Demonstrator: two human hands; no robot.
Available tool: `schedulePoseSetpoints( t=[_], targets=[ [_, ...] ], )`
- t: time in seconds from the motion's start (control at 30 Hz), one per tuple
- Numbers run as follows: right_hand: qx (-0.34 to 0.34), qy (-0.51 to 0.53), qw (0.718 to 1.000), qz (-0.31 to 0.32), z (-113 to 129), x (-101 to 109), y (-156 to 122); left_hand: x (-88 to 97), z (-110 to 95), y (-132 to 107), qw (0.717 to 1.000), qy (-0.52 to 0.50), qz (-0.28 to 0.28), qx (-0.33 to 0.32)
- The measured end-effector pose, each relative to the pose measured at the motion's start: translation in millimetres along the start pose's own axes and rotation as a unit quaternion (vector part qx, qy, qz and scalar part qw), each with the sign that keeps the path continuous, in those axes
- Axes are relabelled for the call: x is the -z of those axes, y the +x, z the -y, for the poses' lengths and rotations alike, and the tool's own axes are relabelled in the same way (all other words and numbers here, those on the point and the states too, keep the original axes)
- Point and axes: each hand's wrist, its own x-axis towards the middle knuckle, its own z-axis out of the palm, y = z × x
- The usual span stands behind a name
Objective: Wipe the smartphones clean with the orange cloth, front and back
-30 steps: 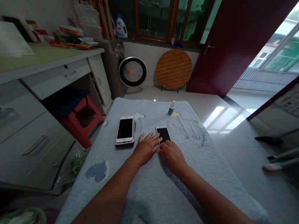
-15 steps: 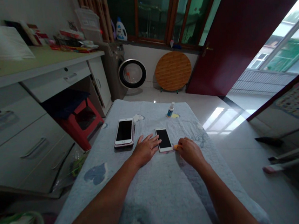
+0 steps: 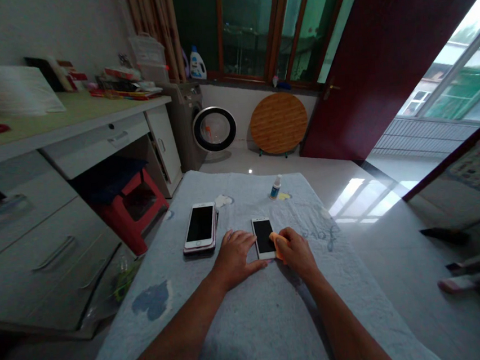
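Note:
A white smartphone with a dark screen lies face up on the cloth-covered table. My left hand rests at its left side, fingers spread, fingertips touching the left edge and thumb by the lower edge. My right hand pinches a small orange cloth and presses it on the right side of the screen. Left of my hands lies a larger white smartphone, stacked on what looks like another phone. A small spray bottle with a blue label stands farther back.
The pale blue patterned tablecloth covers the table. At left stand a desk with drawers and a red stool. Behind are a washing machine with its round door open and a round wooden tabletop.
My right hand has brought the orange cloth from beside the phone's lower right corner onto its screen. My left fingers have drawn back from the screen to its left edge, thumb out.

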Motion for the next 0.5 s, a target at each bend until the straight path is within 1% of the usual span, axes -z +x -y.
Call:
schedulePoseSetpoints(
  t=[0.1,0.2,0.33,0.5],
  targets=[
    [-0.017,0.04,0.999,-0.003,-2.5,-2.0,0.5,-3.6,-0.1,0.5,1.0,0.002,-0.002,-0.006],
    [-0.03,0.107,0.994,0.001,-7.2,-5.9,0.3,-6.6,0.6,0.6,1.0,0.0,-0.005,-0.006],
    [-0.035,0.203,0.978,0.023,-10.0,-11.5,-2.0,-7.1,1.0,0.2,1.0,-0.004,-0.015,0.003],
    [-0.031,0.293,0.954,0.06,-5.1,-12.1,-6.2,-4.3,0.2,-0.1,0.999,0.0,-0.032,0.003]
  ],
)
